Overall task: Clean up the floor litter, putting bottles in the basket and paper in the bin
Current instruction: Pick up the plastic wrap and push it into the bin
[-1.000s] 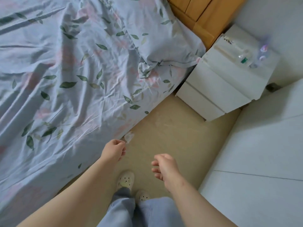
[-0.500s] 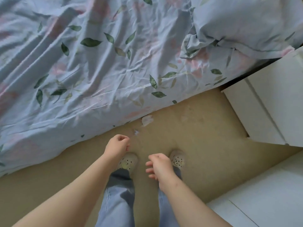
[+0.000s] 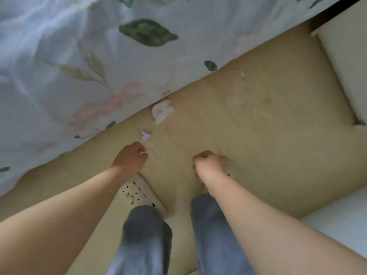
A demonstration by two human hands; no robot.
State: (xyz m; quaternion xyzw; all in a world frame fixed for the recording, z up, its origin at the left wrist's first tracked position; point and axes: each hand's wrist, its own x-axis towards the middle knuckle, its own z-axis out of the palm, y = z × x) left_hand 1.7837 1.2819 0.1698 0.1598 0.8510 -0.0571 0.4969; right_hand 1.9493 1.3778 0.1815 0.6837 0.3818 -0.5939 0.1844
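I saw left hand [image 3: 130, 158] curled, contents unclear; right hand [image 3: 207, 165] curled, empty; paper scrap [image 3: 145, 135] and crumpled tissue [image 3: 162, 112] beside bedsheet [image 3: 79, 66].

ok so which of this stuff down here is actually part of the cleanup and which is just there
Part of the job: crumpled paper; small paper scrap.
Just there: bedsheet; white cabinet; shoe.
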